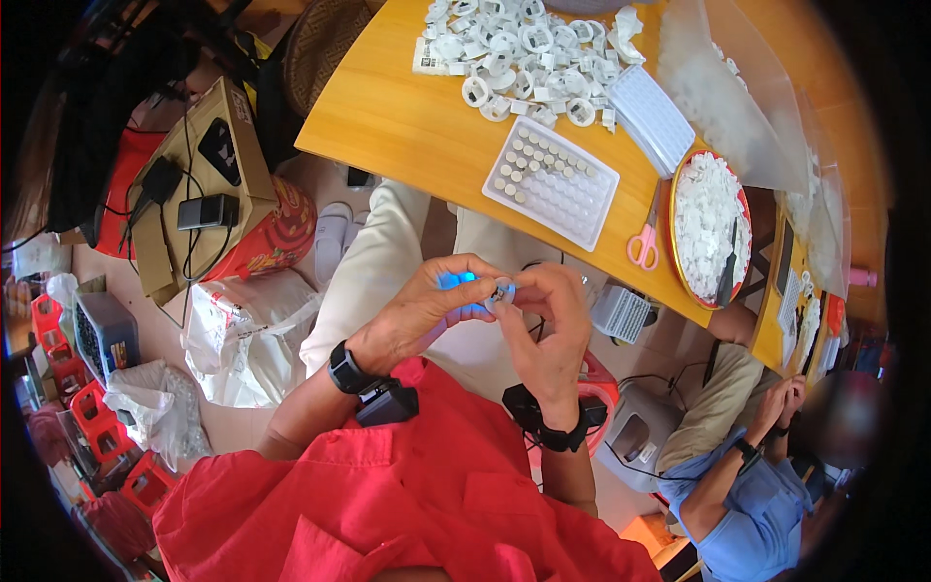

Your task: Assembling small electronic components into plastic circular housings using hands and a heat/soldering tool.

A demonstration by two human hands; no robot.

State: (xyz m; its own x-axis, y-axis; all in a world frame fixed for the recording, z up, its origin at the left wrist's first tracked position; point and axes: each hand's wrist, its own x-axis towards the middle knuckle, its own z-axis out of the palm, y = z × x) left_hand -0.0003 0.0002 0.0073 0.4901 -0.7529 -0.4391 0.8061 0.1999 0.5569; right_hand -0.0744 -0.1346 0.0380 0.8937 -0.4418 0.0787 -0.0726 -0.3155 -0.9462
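Left hand (pixel 419 308) and right hand (pixel 553 318) narrowly pinch a small plastic piece (pixel 500 292), probably light and stiff, best gripped by its edge.

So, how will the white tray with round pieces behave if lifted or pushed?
The white tray looks like thin plastic, so probably light and slightly flexible. Nothing covers the round pieces, so a tilt could spill them. Near the edge of the table, it might fall if pushed.
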